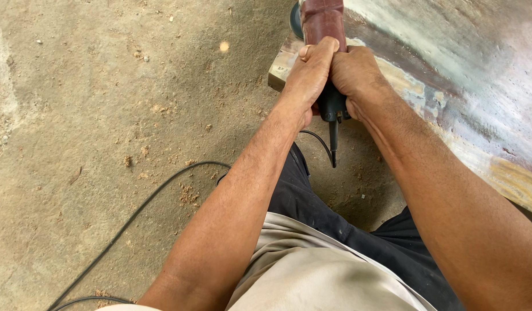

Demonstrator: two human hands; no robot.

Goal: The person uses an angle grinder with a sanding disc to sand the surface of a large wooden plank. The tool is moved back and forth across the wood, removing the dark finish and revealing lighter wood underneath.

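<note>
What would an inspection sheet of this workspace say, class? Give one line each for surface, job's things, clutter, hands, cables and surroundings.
Surface: long worn panel, patchy, grey and yellowish.
Job's things: reddish-brown power tool held at the panel's end.
Clutter: wood chips and dust scattered on the ground.
Hands: left hand and right hand both gripping the tool's body.
Cables: black cord trailing across the ground from the tool.
Surroundings: bare dirt floor.
</note>
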